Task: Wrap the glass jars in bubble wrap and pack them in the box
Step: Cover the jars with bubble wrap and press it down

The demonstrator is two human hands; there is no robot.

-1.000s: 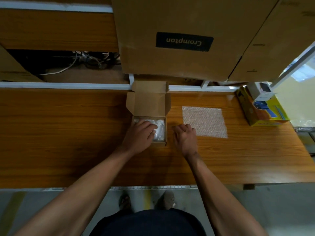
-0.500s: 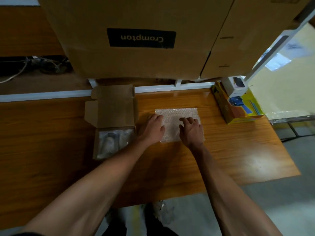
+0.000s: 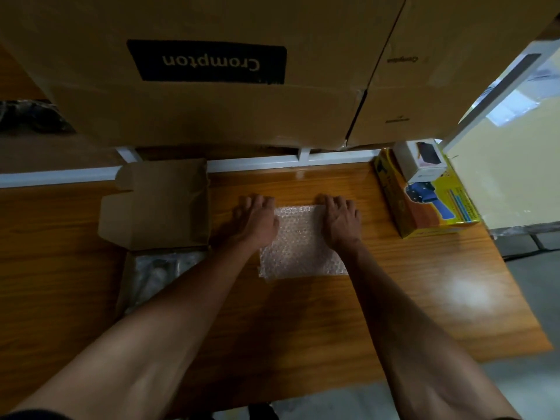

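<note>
A sheet of bubble wrap (image 3: 300, 250) lies flat on the wooden table (image 3: 409, 283). My left hand (image 3: 256, 219) holds its far left corner with bent fingers. My right hand (image 3: 341, 221) holds its far right corner the same way. To the left stands a small cardboard box (image 3: 125, 277) with its lid (image 3: 157, 204) open. Bubble-wrapped jars (image 3: 160, 268) lie inside it, partly hidden by my left forearm.
Large brown cartons (image 3: 212, 110) stand close behind the table's white rail. A yellow tape-dispenser box (image 3: 430, 216) with a small white box (image 3: 421, 162) on it sits at the right. The table's right edge drops to the floor.
Both hands left the small box and moved right onto the bubble wrap sheet, then slid to its far corners. The view swung right, so the box now sits at the left.
</note>
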